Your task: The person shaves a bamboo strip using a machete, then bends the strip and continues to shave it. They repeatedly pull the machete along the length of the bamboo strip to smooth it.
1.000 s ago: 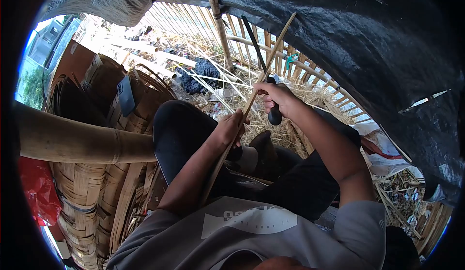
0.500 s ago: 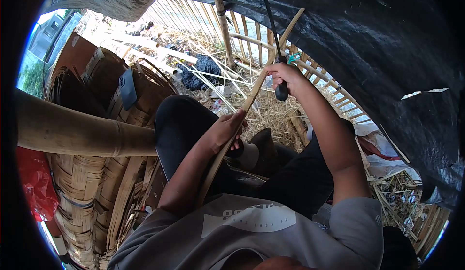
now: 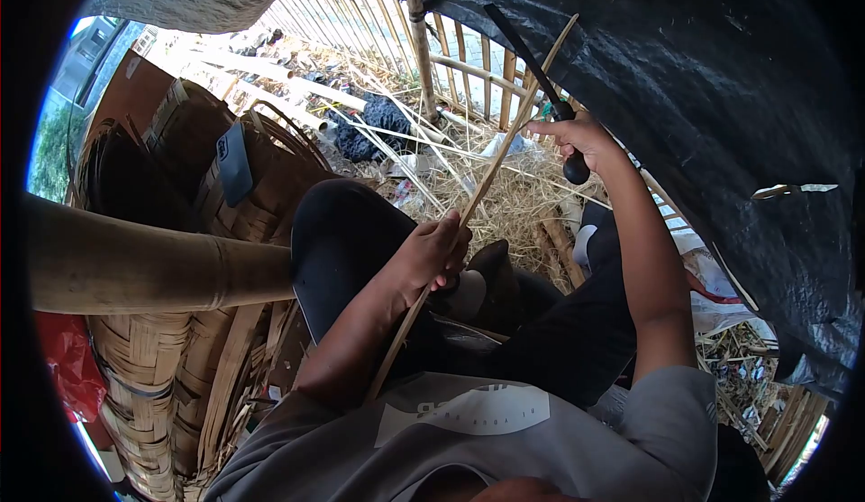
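My left hand (image 3: 436,251) is closed around a long, thin bamboo strip (image 3: 498,161), which slants from near my chest up toward the fence. In my right hand (image 3: 587,141) is a knife (image 3: 517,44) with a dark blade and a black, round-ended handle. Its blade points up and to the left, crossing the strip's upper part in this view. My right index finger reaches out toward the strip. Below the left hand, part of the strip runs along my forearm and over my lap.
Woven bamboo baskets (image 3: 144,358) stand at my left, with a blue-grey object (image 3: 235,167) on one. A thick bamboo pole (image 3: 153,259) juts in toward my knee. Shavings (image 3: 514,209) cover the ground before a slatted fence (image 3: 468,69). Black sheeting (image 3: 703,78) hangs at right.
My right hand and the knife have shifted to the right, away from the strip, and the blade now tilts further left. The strip has swung slightly to the right at its upper end.
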`<state>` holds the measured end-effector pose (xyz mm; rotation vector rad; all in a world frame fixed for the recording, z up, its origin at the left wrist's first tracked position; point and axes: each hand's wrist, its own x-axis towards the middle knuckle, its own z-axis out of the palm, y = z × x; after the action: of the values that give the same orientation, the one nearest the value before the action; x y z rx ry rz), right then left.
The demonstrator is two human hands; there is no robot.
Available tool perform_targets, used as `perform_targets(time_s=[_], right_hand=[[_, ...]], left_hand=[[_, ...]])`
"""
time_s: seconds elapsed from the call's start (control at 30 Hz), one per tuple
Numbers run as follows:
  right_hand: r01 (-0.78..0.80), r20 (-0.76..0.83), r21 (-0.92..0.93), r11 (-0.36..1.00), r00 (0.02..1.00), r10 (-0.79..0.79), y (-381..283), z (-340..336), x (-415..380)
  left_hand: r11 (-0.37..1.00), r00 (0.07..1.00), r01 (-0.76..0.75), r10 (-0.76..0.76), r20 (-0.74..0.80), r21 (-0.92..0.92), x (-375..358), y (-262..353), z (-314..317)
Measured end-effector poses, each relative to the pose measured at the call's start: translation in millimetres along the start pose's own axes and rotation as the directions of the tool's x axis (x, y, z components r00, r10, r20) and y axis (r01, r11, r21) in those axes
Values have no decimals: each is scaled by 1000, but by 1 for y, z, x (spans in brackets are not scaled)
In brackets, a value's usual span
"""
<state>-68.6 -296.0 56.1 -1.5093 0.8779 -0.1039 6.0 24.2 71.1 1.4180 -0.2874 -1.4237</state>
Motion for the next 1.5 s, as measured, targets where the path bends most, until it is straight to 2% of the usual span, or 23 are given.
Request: perform_targets(time_s=[0.07, 0.1, 0.13, 0.2, 0.27, 0.4, 0.47, 0.53, 0.73, 0.77, 0.87, 0.93, 0.97, 1.1, 1.17, 1.23, 1.33, 1.37, 1.4, 1.5], right_hand=[[56, -77, -249, 967, 994, -77, 4, -1, -2], [54, -135, -453, 890, 982, -128, 8, -2, -1], [70, -140, -558, 827, 974, -177, 4, 3, -10], [91, -128, -743, 663, 953, -274, -1, 16, -31], [129, -106, -822, 555, 922, -372, 11, 30, -44], [32, -104, -740, 672, 981, -161, -5, 24, -54], [25, -169, -758, 651, 958, -233, 4, 10, -37], [-43, -234, -757, 653, 949, -210, -3, 1, -33], [-77, -282, -758, 647, 934, -219, -11, -6, -30], [-8, -254, -759, 651, 924, -286, -12, -2, -38], [93, -167, -737, 669, 935, -313, 3, 19, -46], [177, -47, -699, 693, 955, -292, 5, 39, -61], [183, -92, -750, 635, 923, -374, 10, 45, -63], [110, -88, -725, 680, 964, -251, 7, 33, -54], [60, -105, -753, 655, 972, -210, 1, 22, -49], [12, -140, -751, 661, 974, -177, -6, 13, -46], [27, -172, -699, 714, 964, -205, -6, 19, -52], [84, -132, -738, 669, 955, -266, -3, 30, -59], [217, -37, -719, 660, 937, -348, 5, 41, -61], [151, -40, -728, 669, 965, -261, 3, 41, -60]], left_hand=[[999, 1000, 13, -12, 12, -29, 3, -2, -3], [999, 1000, -6, 6, 2, -37, 4, -4, -3], [999, 1000, -24, 23, -8, -45, 5, -7, -2], [996, 1000, -12, 11, -14, -83, 3, -7, -1], [990, 999, 44, -44, -1, -135, -4, 2, 1], [996, 999, 38, -39, -6, -87, -10, 5, 3], [998, 1000, 23, -24, -20, -59, -8, 5, 6], [997, 1000, 23, -24, -4, -68, -8, 5, 5], [996, 999, 35, -36, -12, -78, -10, 8, 7], [997, 999, 30, -31, -20, -68, -11, 9, 8], [995, 999, 36, -36, 5, -98, -9, 7, 5], [994, 999, 42, -42, -3, -102, -10, 4, 3], [994, 999, 46, -47, -7, -104, -11, 3, 2], [999, 997, 35, -38, -62, -37, -10, 7, 9], [1000, 998, 27, -28, -63, -13, -11, 9, 11], [998, 999, 20, -22, -38, -55, -10, 9, 9], [998, 999, 23, -25, -36, -55, -9, 7, 11], [999, 999, 20, -21, -41, -44, -8, 8, 12], [998, 1000, 22, -23, -21, -61, -8, 7, 9], [998, 1000, 15, -15, -5, -63, -7, 2, 2]])
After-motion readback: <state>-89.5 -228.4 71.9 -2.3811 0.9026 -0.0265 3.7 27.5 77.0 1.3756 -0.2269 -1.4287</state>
